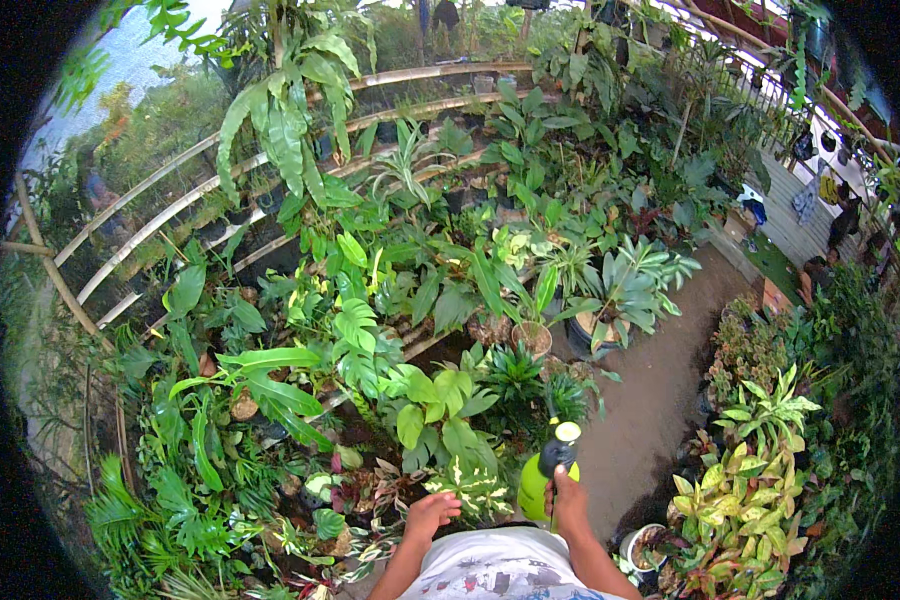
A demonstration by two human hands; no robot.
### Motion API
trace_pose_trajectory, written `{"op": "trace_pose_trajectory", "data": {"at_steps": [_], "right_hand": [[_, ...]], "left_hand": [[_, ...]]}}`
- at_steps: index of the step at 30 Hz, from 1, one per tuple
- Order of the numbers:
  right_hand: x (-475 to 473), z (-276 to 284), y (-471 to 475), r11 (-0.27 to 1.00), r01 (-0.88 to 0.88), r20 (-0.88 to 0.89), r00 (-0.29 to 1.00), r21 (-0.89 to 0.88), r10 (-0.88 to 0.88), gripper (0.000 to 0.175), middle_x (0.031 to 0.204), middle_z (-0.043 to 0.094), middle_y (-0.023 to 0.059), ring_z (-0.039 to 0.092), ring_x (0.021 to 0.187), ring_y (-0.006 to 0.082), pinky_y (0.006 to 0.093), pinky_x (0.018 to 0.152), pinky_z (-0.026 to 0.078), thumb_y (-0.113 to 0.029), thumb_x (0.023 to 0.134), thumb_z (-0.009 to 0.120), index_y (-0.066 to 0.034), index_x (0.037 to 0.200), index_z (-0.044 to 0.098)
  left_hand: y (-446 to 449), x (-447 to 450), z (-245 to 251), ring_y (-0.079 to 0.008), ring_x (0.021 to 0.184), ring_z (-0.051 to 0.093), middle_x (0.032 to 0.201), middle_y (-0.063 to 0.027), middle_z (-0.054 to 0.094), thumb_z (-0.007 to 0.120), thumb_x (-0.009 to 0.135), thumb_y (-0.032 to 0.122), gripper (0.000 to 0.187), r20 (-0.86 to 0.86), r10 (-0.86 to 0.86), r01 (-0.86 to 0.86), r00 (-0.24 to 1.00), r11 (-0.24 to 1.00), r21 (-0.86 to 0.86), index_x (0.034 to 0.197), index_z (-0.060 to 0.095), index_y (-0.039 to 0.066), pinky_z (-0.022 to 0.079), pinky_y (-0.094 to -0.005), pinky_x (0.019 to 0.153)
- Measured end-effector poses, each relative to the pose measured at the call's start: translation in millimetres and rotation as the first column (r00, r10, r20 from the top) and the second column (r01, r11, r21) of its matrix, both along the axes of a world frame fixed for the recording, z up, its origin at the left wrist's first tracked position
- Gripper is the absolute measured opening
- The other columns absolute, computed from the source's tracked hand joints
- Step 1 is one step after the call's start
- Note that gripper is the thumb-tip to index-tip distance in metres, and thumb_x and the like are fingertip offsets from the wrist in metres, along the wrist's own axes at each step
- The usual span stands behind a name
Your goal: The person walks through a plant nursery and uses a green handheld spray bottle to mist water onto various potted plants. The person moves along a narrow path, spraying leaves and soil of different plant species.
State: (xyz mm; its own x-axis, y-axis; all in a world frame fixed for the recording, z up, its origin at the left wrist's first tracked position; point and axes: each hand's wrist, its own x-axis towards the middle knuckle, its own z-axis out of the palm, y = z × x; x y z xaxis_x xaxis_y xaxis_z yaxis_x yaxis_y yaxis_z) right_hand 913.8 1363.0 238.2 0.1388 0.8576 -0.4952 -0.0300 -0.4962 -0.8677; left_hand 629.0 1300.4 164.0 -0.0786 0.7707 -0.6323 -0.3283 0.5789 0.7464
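Observation:
My right hand (pixel 568 495) is closed around the black handle of a yellow-green pump sprayer (pixel 532 487), low in the view and in front of my shirt. The sprayer's black and yellow nozzle points away from me. To the left, my left hand (pixel 433 516) is raised with its fingers a little bent and apart, and nothing shows in it. Just beyond it grows a variegated plant (pixel 466 484) with green and cream leaves. A broad-leaved green plant (pixel 442 409) stands farther out.
Dense potted plants fill the left and middle. A dirt path (pixel 649 375) runs along the right, past a black pot (pixel 596 334). Beside it stand a yellow-leaved plant (pixel 742 510) and a white pot (pixel 641 547). A large-leaved fern (pixel 285 120) hangs at the upper left.

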Motion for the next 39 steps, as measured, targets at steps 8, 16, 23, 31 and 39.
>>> {"op": "trace_pose_trajectory", "data": {"at_steps": [8, 16, 23, 31, 39], "right_hand": [[-24, -11, 15, 0.987, -0.160, 0.095, 0.983, 0.023, 0.157, 0.055, 0.063, 0.055, 0.0002, 0.050, 0.049, 0.0134, 0.0304, 0.047, 0.040, -0.054, 0.106, 0.055, -0.0059, 0.082, 0.064], [-50, -23, 17, 0.945, -0.325, 0.022, 0.945, -0.036, 0.326, 0.053, 0.065, 0.057, 0.0031, 0.052, 0.051, 0.0142, 0.0316, 0.049, 0.042, -0.049, 0.107, 0.057, -0.0032, 0.082, 0.063], [-85, -46, 4, 0.905, -0.423, 0.000, 0.906, -0.036, 0.423, 0.051, 0.069, 0.060, 0.0052, 0.056, 0.054, 0.0162, 0.0323, 0.051, 0.045, -0.050, 0.105, 0.060, -0.0042, 0.082, 0.064], [-135, -34, -39, 0.928, -0.242, -0.421, 0.901, -0.285, 0.105, 0.047, 0.066, 0.054, 0.0013, 0.052, 0.054, 0.0169, 0.0331, 0.051, 0.044, -0.056, 0.100, 0.064, -0.0118, 0.086, 0.058], [-176, -49, -110, 0.922, -0.250, -0.411, 0.905, -0.295, 0.114, 0.049, 0.066, 0.054, 0.0026, 0.050, 0.053, 0.0173, 0.0336, 0.049, 0.044, -0.057, 0.102, 0.061, -0.0100, 0.087, 0.057]], "left_hand": [[-17, -22, -25, -0.0148, 0.092, 0.075, 0.113, -0.0079, 0.079, 0.066, 0.101, 0.030, 0.033, -0.024, 0.070, -0.071, 0.997, 0.997, -0.040, 0.123, 0.071, 0.006, 0.053, -0.0289, 0.078], [-15, -14, -24, -0.0155, 0.092, 0.075, 0.111, -0.0089, 0.079, 0.066, 0.102, 0.028, 0.035, -0.057, 0.055, -0.055, 0.997, 0.998, 0.003, 0.126, 0.071, 0.004, 0.056, -0.0275, 0.079], [-21, -32, 8, -0.0127, 0.098, 0.073, 0.117, -0.0036, 0.077, 0.059, 0.105, 0.039, 0.044, -0.258, -0.076, 0.126, 0.963, 0.975, 0.181, 0.136, 0.066, 0.008, 0.053, -0.0261, 0.080], [-75, -66, 14, -0.0112, 0.098, 0.074, 0.117, -0.0038, 0.078, 0.064, 0.104, 0.044, 0.048, -0.226, -0.107, 0.151, 0.968, 0.971, 0.186, 0.137, 0.067, 0.010, 0.053, -0.0252, 0.074], [-130, -115, -1, -0.0143, 0.097, 0.075, 0.113, -0.0073, 0.078, 0.064, 0.103, 0.042, 0.047, -0.182, -0.071, 0.092, 0.981, 0.990, 0.110, 0.131, 0.069, 0.004, 0.056, -0.0284, 0.083]]}}
